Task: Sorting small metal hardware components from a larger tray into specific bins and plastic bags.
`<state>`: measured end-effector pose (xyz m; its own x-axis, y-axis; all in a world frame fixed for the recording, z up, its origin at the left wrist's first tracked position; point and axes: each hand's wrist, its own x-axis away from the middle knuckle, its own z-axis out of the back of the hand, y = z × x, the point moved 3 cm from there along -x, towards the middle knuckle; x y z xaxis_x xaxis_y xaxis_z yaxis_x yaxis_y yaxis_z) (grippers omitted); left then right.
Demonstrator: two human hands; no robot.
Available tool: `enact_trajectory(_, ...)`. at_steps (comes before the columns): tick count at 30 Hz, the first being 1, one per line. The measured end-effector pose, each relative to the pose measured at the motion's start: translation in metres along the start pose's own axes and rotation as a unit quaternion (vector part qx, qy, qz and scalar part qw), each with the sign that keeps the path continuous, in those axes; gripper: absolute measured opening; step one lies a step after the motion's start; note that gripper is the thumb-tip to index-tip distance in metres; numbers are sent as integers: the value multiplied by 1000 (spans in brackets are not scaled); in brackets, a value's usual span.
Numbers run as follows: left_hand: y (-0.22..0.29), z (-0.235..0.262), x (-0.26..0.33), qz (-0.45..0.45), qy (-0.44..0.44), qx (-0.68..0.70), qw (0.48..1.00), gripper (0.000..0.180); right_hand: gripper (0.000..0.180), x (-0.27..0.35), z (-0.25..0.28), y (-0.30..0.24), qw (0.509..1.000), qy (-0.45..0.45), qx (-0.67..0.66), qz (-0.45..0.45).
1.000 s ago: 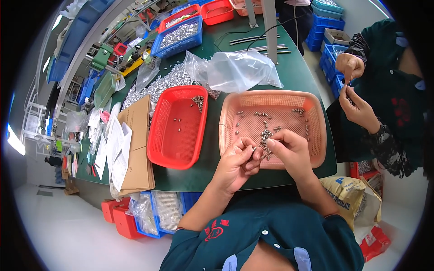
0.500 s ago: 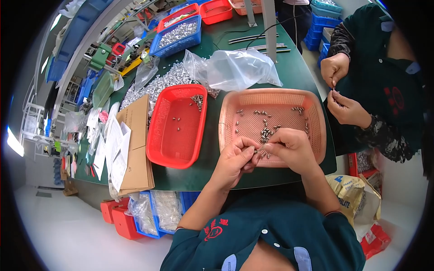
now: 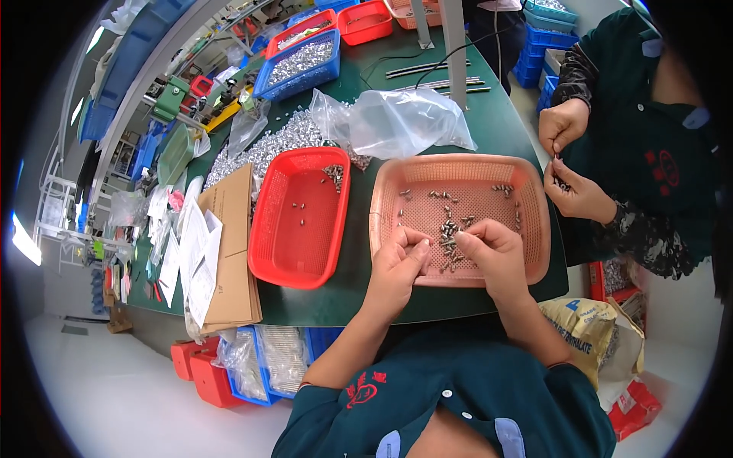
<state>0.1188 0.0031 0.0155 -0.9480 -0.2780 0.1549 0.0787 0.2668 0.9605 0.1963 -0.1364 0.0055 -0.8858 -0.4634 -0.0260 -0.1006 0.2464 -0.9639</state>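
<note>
Metal fittings [image 3: 448, 230], small and grey, lie clustered and scattered in a pink basket [image 3: 462, 162] near the front right corner of the counter [image 3: 360, 237]. Over the basket's front part, the left hand [image 3: 397, 269] has its fingers drawn narrow; the right hand [image 3: 496, 257] likewise has its fingers pinched close, beside the cluster. Whether either grips a piece, I cannot tell. Toward the counter's left edge, a red basket [image 3: 299, 256] carries more.

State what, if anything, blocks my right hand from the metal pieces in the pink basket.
Nothing visible: your right hand is over the pink basket, beside the metal pieces; the clear plastic bag lies behind the basket.
</note>
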Motion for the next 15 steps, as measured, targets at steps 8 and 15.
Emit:
enact_trajectory(8,-3,3,-2,99,-68,215,969,10,9,1,-6,-33,828,26,461,319)
enact_trajectory(15,-13,1,-3,130,-111,301,938,8,8,3,-4,-28,969,-2,209,128)
